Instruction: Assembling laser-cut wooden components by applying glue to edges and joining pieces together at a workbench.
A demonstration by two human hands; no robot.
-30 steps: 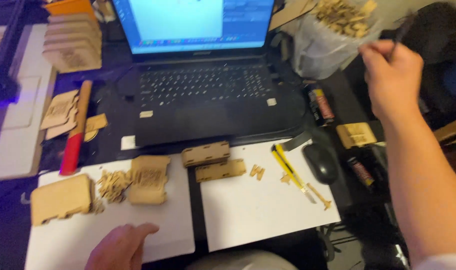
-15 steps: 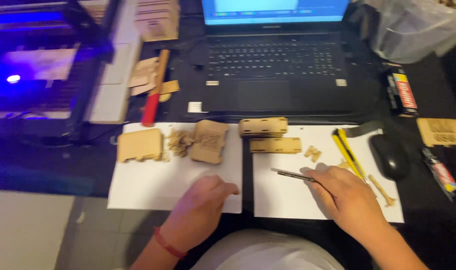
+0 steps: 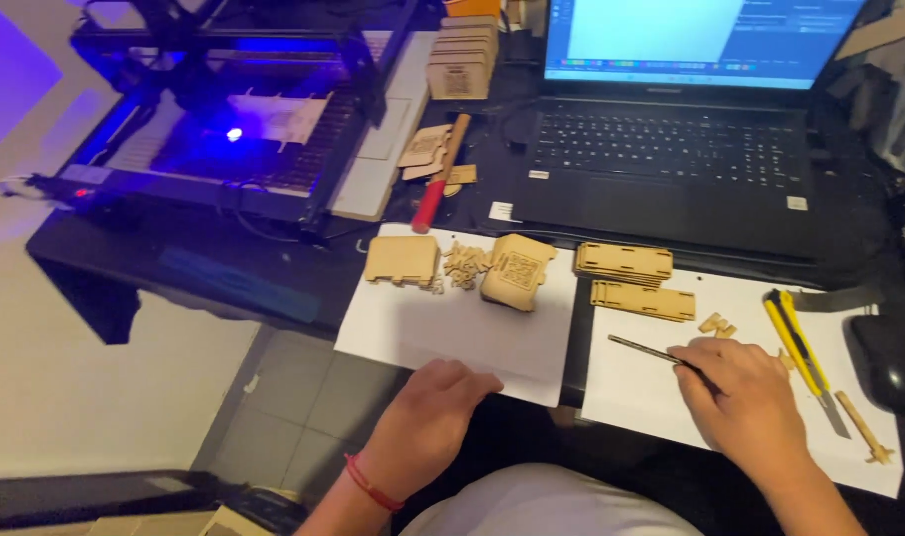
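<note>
Knife (image 3: 798, 337) and wooden strip (image 3: 642, 300) flank pencil-holding right hand (image 3: 745, 402).

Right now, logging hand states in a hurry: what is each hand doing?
Left hand: loosely curled, holding nothing, resting at the paper sheet's edge.
Right hand: closed on a thin dark tool.

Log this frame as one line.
right hand: holds thin dark tool over right paper sheet | left hand: rests on left paper sheet's edge | yellow utility knife: untouched

Right hand (image 3: 745, 407) grips a thin dark tool (image 3: 651, 352) over white paper (image 3: 636, 397) (wooden pieces (image 3: 641, 300) nearby); left hand (image 3: 427, 422) rests at the table's edge
</note>
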